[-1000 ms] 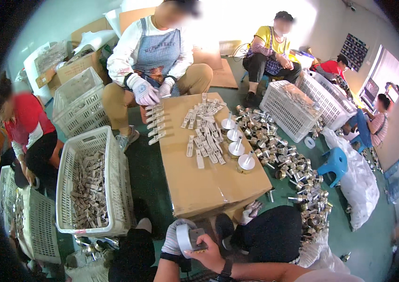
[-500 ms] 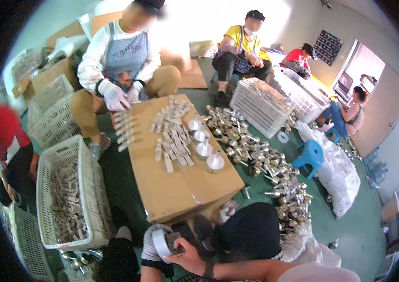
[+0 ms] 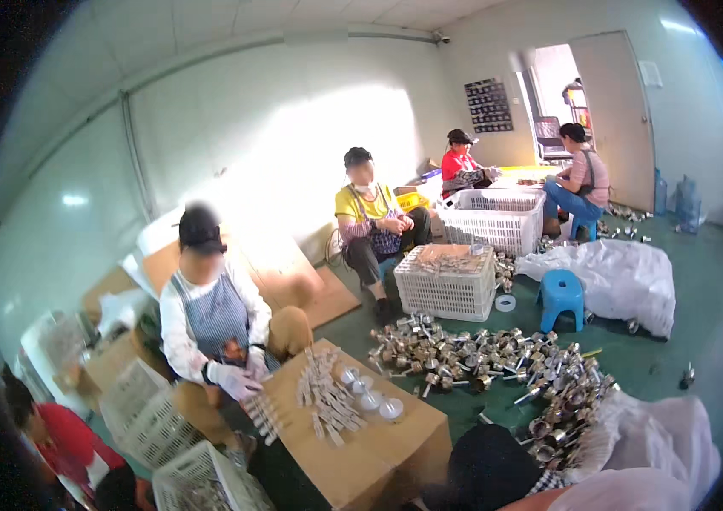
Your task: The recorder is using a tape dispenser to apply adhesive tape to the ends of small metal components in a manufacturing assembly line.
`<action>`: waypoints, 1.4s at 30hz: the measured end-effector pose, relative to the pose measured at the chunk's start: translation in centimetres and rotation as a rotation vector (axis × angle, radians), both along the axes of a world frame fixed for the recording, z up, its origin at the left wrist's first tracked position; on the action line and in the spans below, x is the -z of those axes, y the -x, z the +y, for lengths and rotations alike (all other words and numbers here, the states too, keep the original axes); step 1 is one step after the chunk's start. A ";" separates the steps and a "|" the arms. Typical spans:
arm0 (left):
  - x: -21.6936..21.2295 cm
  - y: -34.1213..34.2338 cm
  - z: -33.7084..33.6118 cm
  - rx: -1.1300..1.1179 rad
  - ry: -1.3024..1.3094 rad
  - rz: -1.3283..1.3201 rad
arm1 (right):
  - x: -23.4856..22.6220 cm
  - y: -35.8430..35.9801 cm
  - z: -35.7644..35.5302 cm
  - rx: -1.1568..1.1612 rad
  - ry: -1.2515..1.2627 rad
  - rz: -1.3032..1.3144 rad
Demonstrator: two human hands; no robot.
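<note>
Neither of my hands shows; both are below the lower edge of the picture. A sliver of my right forearm (image 3: 533,500) enters at the bottom, beside my dark-clad knee (image 3: 491,470). In front of the knee stands a cardboard box (image 3: 361,464). On its top lie many flat, pale metal strips (image 3: 326,393), some spread in a fan. Several round, whitish discs with upright stems (image 3: 367,400) stand in a row along the right of the strips. At the box's left edge, a co-worker's gloved hands (image 3: 241,377) are close to a neat row of strips (image 3: 261,417).
Metal cup-shaped parts with stems (image 3: 472,358) are heaped on the floor right of the box. Beyond them are a blue stool (image 3: 561,300), white plastic bags (image 3: 617,277) and white crates (image 3: 447,294). Another crate (image 3: 200,481) stands lower left. Several co-workers sit around.
The view has tilted up toward the room. My gloved left hand, which held a white ring-shaped roll, and my bare right hand on it have dropped out of the picture.
</note>
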State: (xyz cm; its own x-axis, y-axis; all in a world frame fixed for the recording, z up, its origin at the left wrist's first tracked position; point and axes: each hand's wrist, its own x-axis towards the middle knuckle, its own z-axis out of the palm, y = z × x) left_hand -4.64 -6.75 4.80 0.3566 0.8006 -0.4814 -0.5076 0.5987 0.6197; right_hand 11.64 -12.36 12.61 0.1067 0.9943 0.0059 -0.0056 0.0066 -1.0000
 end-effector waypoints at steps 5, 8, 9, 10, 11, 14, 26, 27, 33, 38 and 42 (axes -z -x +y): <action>5.8 0.8 1.3 0.079 -0.163 0.055 | 0.7 -0.7 -1.1 -0.003 0.020 -0.015; 6.9 1.8 1.3 0.115 -0.036 -0.132 | 1.3 -0.9 -1.2 -0.008 0.030 -0.021; 6.7 1.4 2.1 0.102 -0.015 -0.116 | 1.6 -0.6 -1.4 -0.011 0.033 -0.024; 5.8 0.3 3.2 0.091 -0.047 -0.108 | 1.9 -0.4 -1.6 -0.020 0.038 -0.019; 4.5 -1.7 4.4 0.098 -0.078 -0.109 | 2.0 -0.7 -1.8 -0.009 0.041 -0.023; 4.8 -2.1 4.4 0.095 -0.150 -0.127 | 3.1 -0.8 -1.4 -0.005 0.077 -0.024; 0.0 -1.0 -1.1 -0.074 0.186 -0.163 | 2.2 -1.2 -1.1 -0.029 0.063 0.047; 1.2 -0.9 -0.4 -0.087 0.204 -0.134 | 2.3 -1.2 -0.9 -0.031 0.062 0.044; 2.1 -0.8 0.2 -0.062 0.164 -0.157 | 2.6 -1.9 -0.6 -0.030 0.064 0.032; 5.0 0.5 0.5 -0.091 0.019 -0.024 | 2.7 -1.5 -0.2 -0.040 0.064 0.037; 4.2 0.2 0.2 -0.020 0.033 -0.014 | 2.9 -1.6 -0.1 -0.039 0.064 0.038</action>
State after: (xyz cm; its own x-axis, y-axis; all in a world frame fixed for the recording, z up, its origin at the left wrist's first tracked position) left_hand -4.80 -6.58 0.63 0.3476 0.7913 -0.5030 -0.5283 0.6085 0.5922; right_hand 13.21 -12.48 9.72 0.0669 0.9959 -0.0610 -0.0421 -0.0582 -0.9974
